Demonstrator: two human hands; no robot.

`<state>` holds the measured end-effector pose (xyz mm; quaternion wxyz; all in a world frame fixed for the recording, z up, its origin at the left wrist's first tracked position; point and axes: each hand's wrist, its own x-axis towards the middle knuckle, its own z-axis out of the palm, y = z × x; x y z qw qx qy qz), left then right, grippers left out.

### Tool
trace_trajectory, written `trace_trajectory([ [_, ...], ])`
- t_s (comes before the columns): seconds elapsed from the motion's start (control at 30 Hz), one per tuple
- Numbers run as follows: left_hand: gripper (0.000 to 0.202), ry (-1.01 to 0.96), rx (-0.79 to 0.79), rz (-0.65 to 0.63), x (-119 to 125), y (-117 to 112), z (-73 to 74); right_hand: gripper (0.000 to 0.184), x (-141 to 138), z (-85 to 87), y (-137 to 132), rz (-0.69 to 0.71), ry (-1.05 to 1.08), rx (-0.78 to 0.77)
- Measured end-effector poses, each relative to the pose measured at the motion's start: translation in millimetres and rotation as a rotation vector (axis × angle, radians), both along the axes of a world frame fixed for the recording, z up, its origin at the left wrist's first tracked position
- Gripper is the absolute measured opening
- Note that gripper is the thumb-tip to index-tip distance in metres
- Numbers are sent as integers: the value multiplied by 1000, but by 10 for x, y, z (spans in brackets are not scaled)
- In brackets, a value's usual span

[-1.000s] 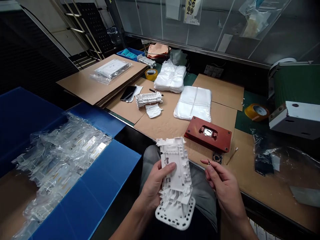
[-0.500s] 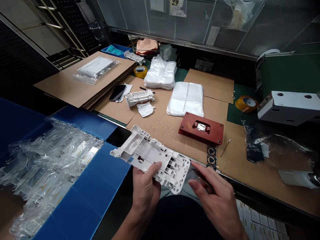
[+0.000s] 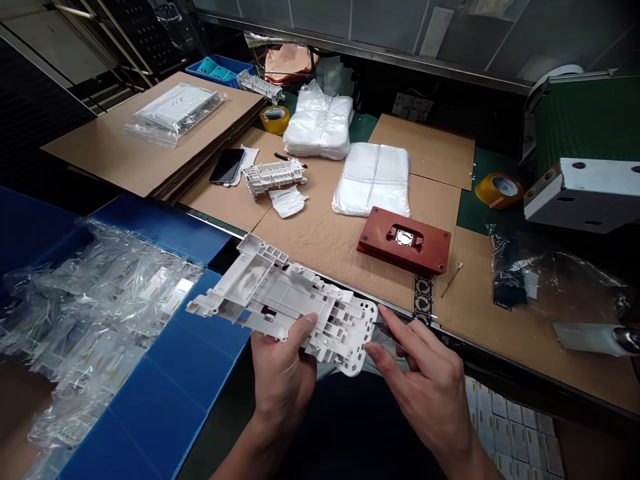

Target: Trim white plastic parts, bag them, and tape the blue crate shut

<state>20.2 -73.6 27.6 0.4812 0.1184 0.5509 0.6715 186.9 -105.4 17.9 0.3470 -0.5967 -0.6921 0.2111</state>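
My left hand (image 3: 283, 373) grips a white moulded plastic frame (image 3: 293, 297) from below, its thumb lying on the near edge. The frame is tilted, with slots and ribs on its upper face and a rounded, perforated end toward the right. At that end my right hand (image 3: 430, 380) is closed around a slim dark pointed tool (image 3: 389, 331); most of it is hidden by the fingers, so I cannot tell its exact kind. The index fingertip is very close to the frame's rounded edge. A red block (image 3: 404, 241) with a recessed metal insert sits beyond the right hand.
A blue box (image 3: 165, 387) of bagged parts (image 3: 115, 300) stands left. On the cardboard-covered bench lie another white plastic part (image 3: 275, 177), a phone (image 3: 227, 165), stacks of plastic bags (image 3: 373, 179), tape (image 3: 499, 190) and a cotton swab (image 3: 453, 280).
The view has tipped down slightly. The frame has shifted a little left, and my right fingers have come closer to its perforated end, with the tool's tip now showing there.
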Motion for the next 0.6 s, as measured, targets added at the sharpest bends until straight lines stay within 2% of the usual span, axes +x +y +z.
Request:
trace_trajectory([
  [0.27, 75, 3, -17, 7, -3, 0, 5, 39, -1, -24, 3, 27, 9, 7],
  [0.47, 78, -2, -24, -9, -19, -9, -18, 46, -9, 13, 48, 11, 55, -4],
  [0.6, 80, -9, -34, 2, -9, -16, -13, 42, -17, 0, 55, 14, 58, 27],
])
